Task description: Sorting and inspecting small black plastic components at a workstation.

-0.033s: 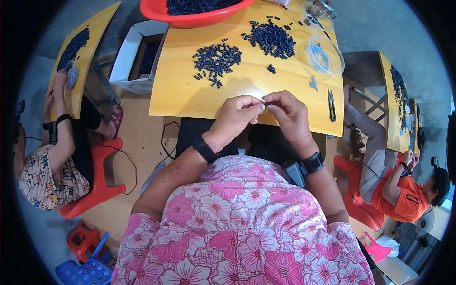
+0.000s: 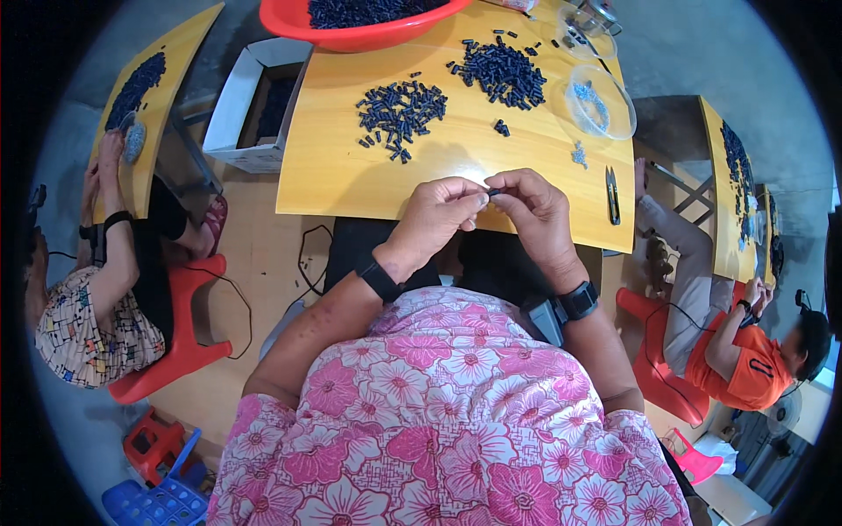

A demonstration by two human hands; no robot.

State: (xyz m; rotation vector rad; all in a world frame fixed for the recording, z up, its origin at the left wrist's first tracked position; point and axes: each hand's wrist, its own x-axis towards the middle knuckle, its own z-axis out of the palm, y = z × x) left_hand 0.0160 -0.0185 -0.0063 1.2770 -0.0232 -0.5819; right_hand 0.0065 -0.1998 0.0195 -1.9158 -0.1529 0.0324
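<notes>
At the near edge of the yellow table, my left hand (image 2: 438,216) and my right hand (image 2: 537,219) meet. Pinched between their fingertips is a small dark cylindrical piece (image 2: 494,192), mostly covered by the fingers. Both hands are closed on it. Beyond them lie two piles of similar dark pieces, a left pile (image 2: 399,114) and a larger right pile (image 2: 504,74). A few loose pieces (image 2: 501,128) sit between the right pile and my hands. Right of my right hand lies a pair of black thread snips (image 2: 612,195).
A clear round tub (image 2: 624,118) holds small pale-blue bits, with a little heap (image 2: 579,154) beside it. A red basin (image 2: 351,37) of dark pieces stands at the far left. A white box (image 2: 230,131) is left of the table. Other people sit at tables on both sides.
</notes>
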